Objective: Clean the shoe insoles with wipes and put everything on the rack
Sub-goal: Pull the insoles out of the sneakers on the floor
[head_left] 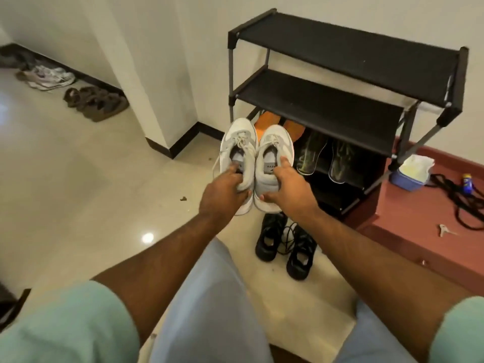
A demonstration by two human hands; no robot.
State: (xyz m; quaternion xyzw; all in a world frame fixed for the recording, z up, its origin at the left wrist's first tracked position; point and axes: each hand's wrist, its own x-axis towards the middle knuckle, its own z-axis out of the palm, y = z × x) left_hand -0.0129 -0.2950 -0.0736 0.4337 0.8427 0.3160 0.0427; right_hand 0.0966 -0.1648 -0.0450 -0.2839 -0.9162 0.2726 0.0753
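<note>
at ten o'clock we see brown sandals [95, 102] on the pale floor [78, 163], with light sneakers [49, 77] beyond them by the wall. at three o'clock a black cord [461, 203], a small yellow-capped bottle [466, 183] and keys [445, 230] lie on a reddish ledge [408, 221].

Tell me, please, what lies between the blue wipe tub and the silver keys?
In the head view, only bare red ledge lies between blue wipe tub and silver keys.
</note>
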